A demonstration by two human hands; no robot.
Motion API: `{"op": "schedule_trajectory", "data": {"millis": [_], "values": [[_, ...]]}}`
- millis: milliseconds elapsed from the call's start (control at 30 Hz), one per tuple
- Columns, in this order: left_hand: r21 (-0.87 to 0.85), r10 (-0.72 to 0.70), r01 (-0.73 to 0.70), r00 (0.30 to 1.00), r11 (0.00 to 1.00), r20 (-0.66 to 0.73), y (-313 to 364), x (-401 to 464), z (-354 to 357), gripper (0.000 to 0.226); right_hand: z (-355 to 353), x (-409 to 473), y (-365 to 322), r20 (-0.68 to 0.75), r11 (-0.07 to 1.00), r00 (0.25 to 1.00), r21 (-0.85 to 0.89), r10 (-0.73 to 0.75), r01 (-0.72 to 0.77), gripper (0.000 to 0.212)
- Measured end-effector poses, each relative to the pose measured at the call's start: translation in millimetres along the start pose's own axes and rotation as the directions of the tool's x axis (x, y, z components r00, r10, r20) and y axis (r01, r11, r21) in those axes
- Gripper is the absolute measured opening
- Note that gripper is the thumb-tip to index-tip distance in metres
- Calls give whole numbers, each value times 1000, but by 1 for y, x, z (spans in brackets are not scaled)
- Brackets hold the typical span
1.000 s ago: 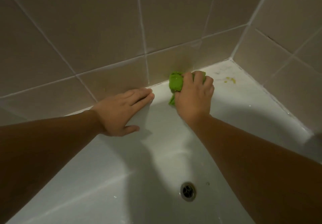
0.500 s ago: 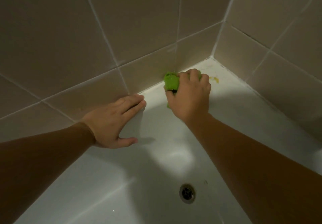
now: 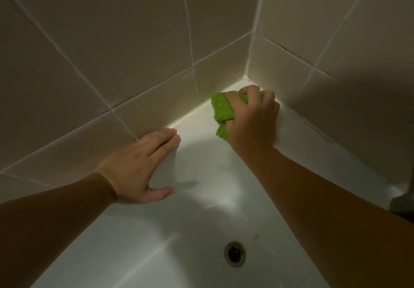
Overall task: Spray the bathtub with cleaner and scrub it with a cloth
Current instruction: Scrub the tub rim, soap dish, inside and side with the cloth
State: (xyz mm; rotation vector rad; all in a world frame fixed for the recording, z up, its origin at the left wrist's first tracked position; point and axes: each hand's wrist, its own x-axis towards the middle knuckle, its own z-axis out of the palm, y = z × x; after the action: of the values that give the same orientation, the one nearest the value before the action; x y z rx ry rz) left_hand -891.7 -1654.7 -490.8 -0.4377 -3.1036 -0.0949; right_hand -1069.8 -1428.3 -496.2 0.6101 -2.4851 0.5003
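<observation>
Two hands working in a white glossy bathtub (image 3: 201,198), right hand (image 3: 252,119) gripping a bunched green cloth (image 3: 221,108) at the tiled corner, left hand (image 3: 139,166) lying flat, fingers spread, on the rim.

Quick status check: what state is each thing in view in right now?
Right hand: grips the bunched bright green cloth.
Bright green cloth: crumpled, pressed on the tub ledge near the tiled corner.
Left hand: flat, fingers straight, resting on the white bathtub rim.
White bathtub: glossy.
Round metal drain: open, no plug.

Glossy white bathtub (image 3: 201,198), nubbly green cloth (image 3: 221,106), smooth beige glazed wall tiles (image 3: 125,41), shiny metal drain (image 3: 234,254)
</observation>
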Motion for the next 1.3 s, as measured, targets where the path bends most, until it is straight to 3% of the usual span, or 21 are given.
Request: {"op": "schedule_trajectory", "data": {"millis": [100,167,267,367,533,700,900,967,1067,1233,1300], "values": [[12,-12,12,1000,1000,12,0,4,0,114,2,18,2,66,976,975,-77,210,-205,19],[12,-9,9,1000,1000,15,1,8,-1,115,5,27,-3,110,964,959,-77,260,-253,28],[27,-26,25,999,999,40,3,12,-2,117,2,22,-11,99,980,975,-1,200,-201,45],[0,-32,32,998,999,55,4,15,-3,117,-3,10,1,86,984,980,-43,178,-175,33],[-13,-36,37,997,999,65,6,22,-4,117,8,39,-3,211,960,936,-60,280,-273,16],[-5,-43,43,996,999,74,7,28,-5,118,0,17,0,187,993,975,-3,120,-121,17],[5,-52,51,996,999,76,9,32,-6,119,3,39,-3,197,939,919,-121,340,-322,13],[11,-44,43,997,999,63,10,35,-7,119,9,41,-15,237,947,917,-80,321,-311,12],[12,-43,43,997,999,68,11,38,-7,120,2,19,-12,221,986,961,-16,167,-167,16],[22,-50,48,996,999,77,12,39,-7,121,-2,37,-1,222,941,916,-122,335,-315,21],[8,-38,38,997,999,71,12,41,-6,120,2,43,-11,256,950,915,-96,312,-297,21]]}}
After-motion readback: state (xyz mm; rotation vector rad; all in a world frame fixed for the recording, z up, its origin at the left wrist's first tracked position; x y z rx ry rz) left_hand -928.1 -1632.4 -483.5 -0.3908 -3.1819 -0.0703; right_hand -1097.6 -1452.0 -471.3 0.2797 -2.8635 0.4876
